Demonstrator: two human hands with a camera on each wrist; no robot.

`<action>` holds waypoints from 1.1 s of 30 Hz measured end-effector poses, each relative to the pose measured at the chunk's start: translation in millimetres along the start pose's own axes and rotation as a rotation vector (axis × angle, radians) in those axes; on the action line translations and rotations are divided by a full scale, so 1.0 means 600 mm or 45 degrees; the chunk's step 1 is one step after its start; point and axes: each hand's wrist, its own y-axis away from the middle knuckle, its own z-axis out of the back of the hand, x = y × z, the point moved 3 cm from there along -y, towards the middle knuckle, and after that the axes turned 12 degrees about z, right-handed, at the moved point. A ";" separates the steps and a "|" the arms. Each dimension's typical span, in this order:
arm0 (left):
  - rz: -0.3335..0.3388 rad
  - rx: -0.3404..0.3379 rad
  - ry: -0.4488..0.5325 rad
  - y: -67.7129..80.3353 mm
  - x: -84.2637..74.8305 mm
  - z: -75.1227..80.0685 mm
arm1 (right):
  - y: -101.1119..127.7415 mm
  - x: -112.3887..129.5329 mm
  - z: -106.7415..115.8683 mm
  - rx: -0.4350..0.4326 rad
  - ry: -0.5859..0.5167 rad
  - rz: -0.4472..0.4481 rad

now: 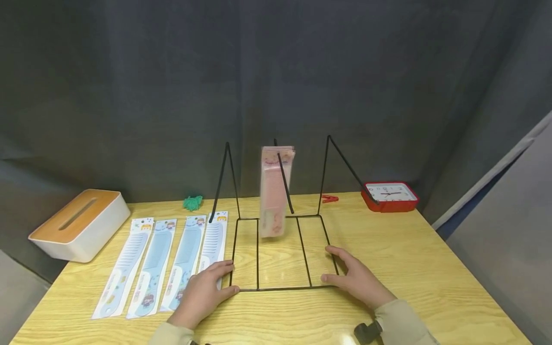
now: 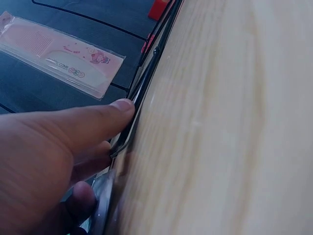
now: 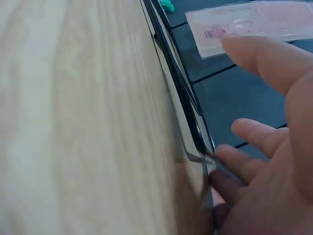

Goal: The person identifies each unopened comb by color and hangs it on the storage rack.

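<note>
A black wire display rack (image 1: 284,288) stands on the table with three prongs sloping forward. From its middle prong hangs a pink comb (image 1: 273,189) in clear packaging. My left hand (image 1: 207,292) rests at the rack's front left corner, thumb near the front bar and fingers by the side bar. At the opposite front corner, my right hand (image 1: 360,280) has its thumb and fingers spread, some fingertips touching the frame in the right wrist view. Beside my left hand lie several packaged blue combs (image 1: 185,258); the rightmost is partly hidden behind that hand.
A white tissue box with a wooden lid (image 1: 82,223) stands at the far left. Along the back are a green bundle (image 1: 192,202), a red clip (image 1: 329,198) and a red clock (image 1: 390,195). Dark curtain (image 1: 172,96) hangs behind the wooden table (image 1: 431,287).
</note>
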 end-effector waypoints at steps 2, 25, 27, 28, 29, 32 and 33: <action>-0.001 0.001 0.004 0.000 -0.001 -0.001 | 0.004 -0.007 -0.001 0.028 0.007 -0.004; 0.001 0.054 -0.003 0.007 -0.009 0.002 | 0.014 -0.003 -0.006 0.004 0.179 -0.048; 0.023 0.065 0.013 0.007 -0.007 0.001 | 0.014 -0.003 -0.007 0.004 0.183 -0.046; 0.033 0.072 0.022 0.007 -0.006 0.000 | 0.014 -0.002 -0.007 0.003 0.185 -0.045; 0.044 0.080 0.032 0.007 -0.005 -0.001 | 0.013 -0.002 -0.008 0.001 0.186 -0.046; 0.063 0.100 0.056 0.007 -0.004 -0.002 | 0.014 -0.002 -0.007 -0.006 0.195 -0.049; 0.067 0.104 0.062 0.007 -0.004 -0.001 | 0.013 -0.002 -0.007 -0.005 0.196 -0.048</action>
